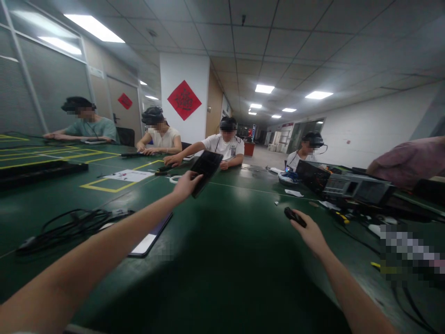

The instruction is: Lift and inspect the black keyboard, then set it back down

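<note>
My left hand [187, 186] is raised over the green table [239, 222], its thumb and fingers closed on the near edge of a dark, flat rectangular panel [208, 167]. The panel is tilted and looks glossy; its exact kind cannot be made out. On the right, my right hand [313, 235] grips a small black handheld object [295, 216] whose far end sticks out past the fingers. Under my left forearm lies a tablet-like flat thing [144, 245], partly covered by the arm. A small white scrap [276, 203] lies just beyond my right hand.
Black cables [74, 222] are heaped at left, near a long black tray-like object [41, 170]. A white sheet [130, 175] lies by yellow tape. An opened computer case [351, 183] and clutter stand at right. Several people sit across; one person's hand [173, 160] rests beyond the panel.
</note>
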### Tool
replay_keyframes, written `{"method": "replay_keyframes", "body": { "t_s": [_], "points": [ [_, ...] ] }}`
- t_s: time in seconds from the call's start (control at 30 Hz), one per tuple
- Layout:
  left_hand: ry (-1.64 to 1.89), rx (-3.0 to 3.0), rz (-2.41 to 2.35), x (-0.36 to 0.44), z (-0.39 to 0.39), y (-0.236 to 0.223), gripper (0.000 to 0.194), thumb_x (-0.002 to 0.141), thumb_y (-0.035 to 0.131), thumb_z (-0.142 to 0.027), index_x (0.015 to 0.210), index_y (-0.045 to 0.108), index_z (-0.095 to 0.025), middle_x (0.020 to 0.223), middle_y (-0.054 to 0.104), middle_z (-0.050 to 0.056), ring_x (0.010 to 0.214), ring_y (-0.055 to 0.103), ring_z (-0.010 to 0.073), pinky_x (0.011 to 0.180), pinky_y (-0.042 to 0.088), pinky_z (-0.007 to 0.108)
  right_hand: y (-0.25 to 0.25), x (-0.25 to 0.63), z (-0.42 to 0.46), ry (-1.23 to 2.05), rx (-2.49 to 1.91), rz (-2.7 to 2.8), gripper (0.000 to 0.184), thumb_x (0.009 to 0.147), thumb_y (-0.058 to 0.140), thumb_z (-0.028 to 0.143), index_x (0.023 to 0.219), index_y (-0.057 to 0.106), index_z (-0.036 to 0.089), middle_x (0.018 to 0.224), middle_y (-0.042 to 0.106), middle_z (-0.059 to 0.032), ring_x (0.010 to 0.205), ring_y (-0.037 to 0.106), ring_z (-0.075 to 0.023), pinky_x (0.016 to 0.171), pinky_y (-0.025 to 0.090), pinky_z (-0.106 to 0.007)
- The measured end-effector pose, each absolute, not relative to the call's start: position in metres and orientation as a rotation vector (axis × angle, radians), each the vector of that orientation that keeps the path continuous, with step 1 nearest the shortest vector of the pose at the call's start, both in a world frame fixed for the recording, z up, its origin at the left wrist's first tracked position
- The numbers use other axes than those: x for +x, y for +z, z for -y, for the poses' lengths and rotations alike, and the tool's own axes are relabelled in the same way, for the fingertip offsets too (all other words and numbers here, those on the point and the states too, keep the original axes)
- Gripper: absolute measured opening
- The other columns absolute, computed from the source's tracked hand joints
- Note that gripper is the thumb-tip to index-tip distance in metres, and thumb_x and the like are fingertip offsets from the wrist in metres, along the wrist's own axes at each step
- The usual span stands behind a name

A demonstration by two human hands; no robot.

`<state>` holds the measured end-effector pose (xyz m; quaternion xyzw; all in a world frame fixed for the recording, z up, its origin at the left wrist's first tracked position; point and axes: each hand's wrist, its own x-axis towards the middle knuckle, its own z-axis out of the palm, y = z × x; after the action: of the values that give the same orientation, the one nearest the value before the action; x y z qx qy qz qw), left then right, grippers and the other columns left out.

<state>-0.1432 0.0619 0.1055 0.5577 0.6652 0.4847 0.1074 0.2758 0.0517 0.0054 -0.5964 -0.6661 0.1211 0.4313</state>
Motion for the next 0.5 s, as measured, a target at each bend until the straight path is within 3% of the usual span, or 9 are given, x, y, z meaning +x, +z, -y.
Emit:
{"method": "replay_keyframes", "body": {
  "t_s": [0.1,0.23,0.5],
  "points": [
    [1.477,1.647,-1.416,-0.064,-0.040,0.084,0.041,0.073,0.056,-0.043,0.099,0.056,-0.012,0.093,0.063,0.009,0.082,0.058,0.0191,0.069,0.044,0.027,0.018,0.246,-0.033,0.489,-1.258,1.709,0.046,0.071,0.051,0.036,0.114,0.051,0.020,0.117,0.054,-0.0072,0.107,0.048,-0.0228,0.094,0.034,-0.040],
    [1.382,1.656,-1.097,0.014,-0.009,0.053,0.038,0.073,0.057,-0.039,0.100,0.055,-0.013,0.094,0.062,0.009,0.085,0.057,0.0198,0.074,0.044,0.029,0.024,0.226,-0.017,0.636,-1.084,1.789,0.042,0.075,0.051,0.033,0.116,0.048,0.024,0.117,0.054,-0.0049,0.109,0.048,-0.0213,0.095,0.034,-0.038],
    [1.379,1.575,-0.982,0.036,-0.008,0.011,0.036,0.078,0.051,-0.041,0.100,0.052,-0.013,0.102,0.060,0.011,0.092,0.055,0.0208,0.078,0.043,0.030,0.011,0.214,-0.021,0.509,-1.026,1.922,0.038,0.073,0.053,0.027,0.111,0.054,0.023,0.110,0.055,-0.0063,0.105,0.048,-0.0241,0.092,0.035,-0.042]
  ]
}}
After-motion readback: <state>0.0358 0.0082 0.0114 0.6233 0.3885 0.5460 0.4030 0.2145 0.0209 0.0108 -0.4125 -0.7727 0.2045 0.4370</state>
